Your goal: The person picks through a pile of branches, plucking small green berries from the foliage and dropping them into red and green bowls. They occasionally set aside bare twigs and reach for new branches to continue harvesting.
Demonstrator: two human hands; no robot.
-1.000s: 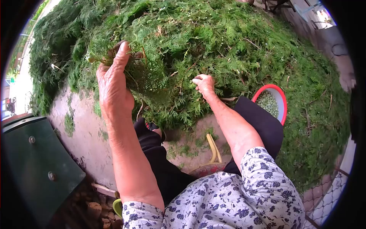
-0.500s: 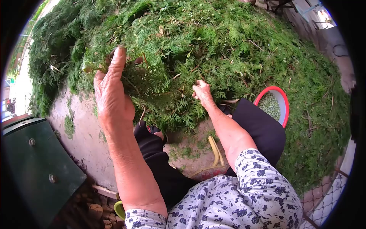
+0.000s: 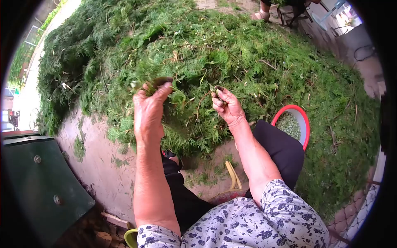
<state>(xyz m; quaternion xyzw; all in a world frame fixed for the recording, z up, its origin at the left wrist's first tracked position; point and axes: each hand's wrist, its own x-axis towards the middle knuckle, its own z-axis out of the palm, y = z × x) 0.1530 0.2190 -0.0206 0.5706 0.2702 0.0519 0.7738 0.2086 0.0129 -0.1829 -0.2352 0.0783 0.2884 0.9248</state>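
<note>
My left hand (image 3: 149, 109) is closed on a green conifer sprig (image 3: 151, 74), whose foliage is blurred above the fingers. To its right, my right hand (image 3: 227, 106) is curled with thumb and fingertips together; what lies between them is too small to name. Both hands are over a wide heap of cut green branches (image 3: 248, 58). Beside my right knee, a red-rimmed white basin (image 3: 304, 124) holds many small pale green berries (image 3: 288, 125).
A dark green panel with bolts (image 3: 43, 173) stands at the lower left. Yellow curved handles (image 3: 233, 175) show between my legs, with a lime container (image 3: 130, 237) at the bottom. Another person's foot (image 3: 261, 15) is at the top, near a dark stool (image 3: 294, 14).
My left hand has moved right and lower in the view with its greenery. My right hand has turned upward and moved slightly right. The other person's foot and stool show more fully.
</note>
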